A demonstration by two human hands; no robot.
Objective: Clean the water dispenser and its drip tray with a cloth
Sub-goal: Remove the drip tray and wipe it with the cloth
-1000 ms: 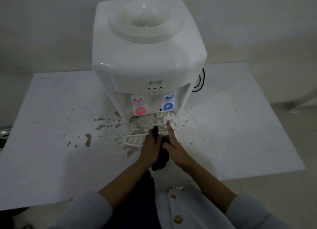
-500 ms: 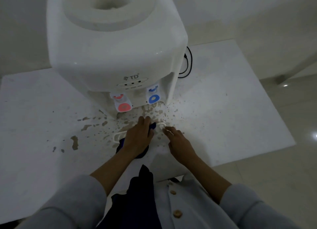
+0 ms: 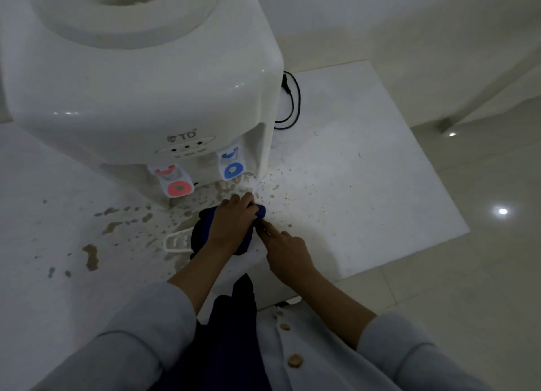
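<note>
A slotted white plastic drip tray [image 3: 175, 242] lies on the tabletop just in front of the white plastic water dispenser [image 3: 140, 77], mostly covered by a dark blue cloth [image 3: 205, 232]. The left hand [image 3: 232, 219] grips the cloth and presses it onto the tray. The right hand [image 3: 285, 251] touches the tray's other end; its grip is hidden. Hard rubbing could likely skid the light tray off the near edge. Brown splashes stain the white table [image 3: 366, 185] around the dispenser; pale floor tiles [image 3: 483, 273] lie beyond.

Left hand [image 3: 234, 223] fingers curled downward; right hand [image 3: 288, 254] pointing forward.
</note>
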